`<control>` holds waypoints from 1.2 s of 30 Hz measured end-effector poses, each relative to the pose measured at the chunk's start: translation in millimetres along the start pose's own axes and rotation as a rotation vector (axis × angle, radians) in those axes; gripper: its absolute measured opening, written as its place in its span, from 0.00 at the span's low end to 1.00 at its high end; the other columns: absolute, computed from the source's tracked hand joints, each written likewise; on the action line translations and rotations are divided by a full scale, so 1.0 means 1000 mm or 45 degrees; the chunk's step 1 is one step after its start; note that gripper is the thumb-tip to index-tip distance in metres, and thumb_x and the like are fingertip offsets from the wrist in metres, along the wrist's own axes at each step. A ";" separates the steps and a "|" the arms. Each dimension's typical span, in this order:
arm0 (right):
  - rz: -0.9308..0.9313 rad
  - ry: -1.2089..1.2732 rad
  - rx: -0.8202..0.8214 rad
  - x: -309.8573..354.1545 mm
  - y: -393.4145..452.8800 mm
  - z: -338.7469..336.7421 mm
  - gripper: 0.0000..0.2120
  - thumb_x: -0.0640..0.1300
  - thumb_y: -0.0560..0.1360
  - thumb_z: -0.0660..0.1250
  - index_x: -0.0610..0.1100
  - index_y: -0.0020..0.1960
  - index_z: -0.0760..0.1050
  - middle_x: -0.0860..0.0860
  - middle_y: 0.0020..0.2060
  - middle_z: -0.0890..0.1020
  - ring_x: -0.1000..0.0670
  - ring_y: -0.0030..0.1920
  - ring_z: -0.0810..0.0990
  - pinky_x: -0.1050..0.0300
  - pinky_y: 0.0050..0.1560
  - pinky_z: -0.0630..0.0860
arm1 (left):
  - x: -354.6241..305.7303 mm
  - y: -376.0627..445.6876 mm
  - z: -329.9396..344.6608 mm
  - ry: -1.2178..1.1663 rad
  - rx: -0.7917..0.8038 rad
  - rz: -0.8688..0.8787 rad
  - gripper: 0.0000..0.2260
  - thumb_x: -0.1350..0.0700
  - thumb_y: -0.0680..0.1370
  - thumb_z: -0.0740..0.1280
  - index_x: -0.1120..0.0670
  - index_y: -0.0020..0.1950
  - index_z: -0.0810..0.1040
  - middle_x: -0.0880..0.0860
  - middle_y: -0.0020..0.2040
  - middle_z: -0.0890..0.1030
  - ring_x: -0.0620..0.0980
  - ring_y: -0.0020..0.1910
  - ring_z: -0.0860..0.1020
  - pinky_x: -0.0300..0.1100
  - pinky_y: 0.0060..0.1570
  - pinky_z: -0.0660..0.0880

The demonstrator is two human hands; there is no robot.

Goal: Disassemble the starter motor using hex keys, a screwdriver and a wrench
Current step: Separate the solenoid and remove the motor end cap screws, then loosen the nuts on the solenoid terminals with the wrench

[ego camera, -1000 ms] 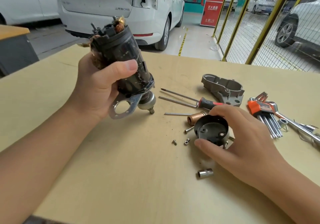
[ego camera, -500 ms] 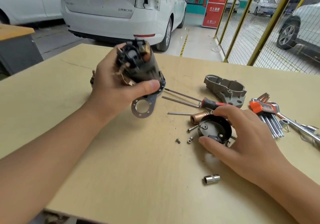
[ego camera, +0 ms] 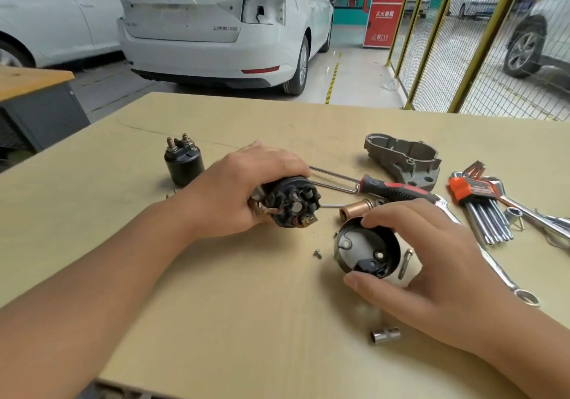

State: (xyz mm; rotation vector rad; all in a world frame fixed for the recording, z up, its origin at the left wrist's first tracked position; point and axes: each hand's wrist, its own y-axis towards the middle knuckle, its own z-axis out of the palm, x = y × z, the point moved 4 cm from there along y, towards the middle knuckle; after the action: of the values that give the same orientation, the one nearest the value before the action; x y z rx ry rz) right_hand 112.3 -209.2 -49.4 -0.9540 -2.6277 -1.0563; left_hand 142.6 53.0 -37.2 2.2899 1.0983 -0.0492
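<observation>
My left hand (ego camera: 246, 188) grips the black starter motor body (ego camera: 291, 202), which lies on its side on the table with its brush end facing me. My right hand (ego camera: 431, 259) holds the round black end cap (ego camera: 365, 249) between thumb and fingers, its open side tilted toward me. Behind the two hands lie a red-and-black screwdriver (ego camera: 394, 190) and two long through bolts (ego camera: 334, 179). A hex key set (ego camera: 481, 207) in an orange holder and a wrench (ego camera: 493, 262) lie to the right.
A black solenoid (ego camera: 183, 164) stands upright at the back left. The grey nose housing (ego camera: 404, 159) sits at the back right. A copper sleeve (ego camera: 354, 210), a small screw (ego camera: 317, 254), a pin (ego camera: 405, 262) and a steel socket (ego camera: 385, 335) lie loose on the wooden table (ego camera: 216, 306).
My left hand has lowered the motor body from the air down onto the table and turned it on its side. The solenoid behind it has come into view. My right hand tilted the end cap.
</observation>
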 end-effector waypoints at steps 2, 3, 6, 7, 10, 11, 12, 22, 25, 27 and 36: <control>-0.013 0.009 0.019 0.002 0.000 0.001 0.24 0.62 0.70 0.74 0.47 0.58 0.79 0.56 0.53 0.81 0.47 0.53 0.80 0.46 0.52 0.77 | 0.000 0.000 -0.001 0.090 0.054 -0.016 0.29 0.63 0.73 0.78 0.43 0.69 0.76 0.41 0.68 0.79 0.44 0.74 0.72 0.65 0.77 0.63; -0.012 0.011 0.021 0.003 0.000 0.000 0.25 0.62 0.69 0.74 0.46 0.58 0.79 0.55 0.53 0.81 0.47 0.53 0.80 0.45 0.52 0.78 | 0.000 0.000 -0.002 0.165 0.084 0.002 0.31 0.64 0.73 0.77 0.40 0.69 0.75 0.39 0.69 0.78 0.44 0.76 0.71 0.65 0.76 0.63; -0.014 0.017 0.024 0.003 0.000 -0.002 0.24 0.61 0.69 0.74 0.46 0.57 0.80 0.55 0.53 0.81 0.46 0.53 0.80 0.45 0.51 0.78 | -0.004 0.002 -0.001 0.350 0.173 0.085 0.38 0.72 0.69 0.74 0.37 0.69 0.75 0.37 0.72 0.76 0.48 0.77 0.69 0.64 0.71 0.69; -0.019 0.020 0.029 0.003 0.000 -0.002 0.24 0.61 0.69 0.74 0.46 0.57 0.80 0.55 0.53 0.81 0.46 0.53 0.80 0.45 0.51 0.78 | -0.006 0.002 -0.001 0.389 0.195 0.104 0.40 0.74 0.67 0.73 0.38 0.69 0.76 0.38 0.73 0.76 0.49 0.77 0.69 0.63 0.70 0.70; -0.023 0.017 0.034 0.003 0.000 -0.001 0.24 0.61 0.69 0.75 0.46 0.57 0.80 0.56 0.53 0.81 0.46 0.52 0.80 0.45 0.51 0.78 | -0.008 0.003 -0.003 0.438 0.284 0.092 0.44 0.76 0.63 0.68 0.38 0.70 0.77 0.38 0.75 0.73 0.48 0.79 0.67 0.62 0.69 0.71; -0.022 0.011 0.030 0.002 0.000 -0.001 0.24 0.61 0.69 0.75 0.46 0.57 0.80 0.55 0.53 0.81 0.46 0.52 0.80 0.45 0.51 0.78 | -0.008 0.003 -0.005 0.408 0.327 0.057 0.46 0.76 0.62 0.66 0.37 0.71 0.76 0.37 0.76 0.72 0.46 0.80 0.65 0.61 0.71 0.70; -0.023 0.006 0.024 0.002 0.000 -0.002 0.24 0.61 0.69 0.75 0.46 0.57 0.80 0.55 0.53 0.81 0.46 0.53 0.80 0.45 0.50 0.78 | -0.006 0.004 -0.007 0.339 0.379 -0.006 0.47 0.76 0.62 0.64 0.36 0.72 0.76 0.36 0.77 0.70 0.43 0.81 0.62 0.59 0.74 0.68; -0.385 -0.226 -0.021 0.049 -0.015 0.026 0.19 0.60 0.73 0.73 0.46 0.55 0.80 0.44 0.52 0.82 0.41 0.43 0.77 0.44 0.48 0.72 | -0.008 -0.008 -0.023 -0.111 0.498 -0.244 0.36 0.35 0.68 0.77 0.36 0.75 0.74 0.32 0.79 0.66 0.31 0.80 0.53 0.36 0.80 0.51; -0.370 -0.294 0.014 0.045 -0.010 0.028 0.20 0.59 0.72 0.74 0.45 0.55 0.82 0.45 0.52 0.82 0.41 0.43 0.77 0.44 0.48 0.73 | -0.012 -0.001 -0.018 -0.018 0.373 -0.247 0.33 0.39 0.67 0.81 0.41 0.71 0.79 0.37 0.75 0.73 0.31 0.78 0.61 0.41 0.79 0.60; -0.328 -0.299 0.036 0.039 -0.007 0.027 0.22 0.60 0.72 0.74 0.45 0.57 0.81 0.46 0.53 0.82 0.41 0.45 0.78 0.44 0.47 0.74 | -0.012 -0.002 -0.019 -0.032 0.392 -0.244 0.30 0.42 0.67 0.80 0.41 0.69 0.81 0.37 0.74 0.74 0.31 0.78 0.60 0.42 0.79 0.60; -0.202 -0.402 -0.004 0.020 -0.001 0.027 0.24 0.63 0.74 0.70 0.48 0.62 0.74 0.47 0.56 0.81 0.40 0.49 0.80 0.42 0.47 0.76 | 0.028 -0.028 -0.092 -0.038 -0.570 -0.453 0.18 0.41 0.70 0.76 0.41 0.59 0.83 0.38 0.57 0.83 0.40 0.59 0.80 0.49 0.60 0.78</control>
State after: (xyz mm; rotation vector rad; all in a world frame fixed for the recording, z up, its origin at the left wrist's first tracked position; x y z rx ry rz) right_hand 98.7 -181.1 -62.8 -0.9998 -3.0016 -1.0157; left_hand 121.3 135.0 16.9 1.6802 1.3367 0.0217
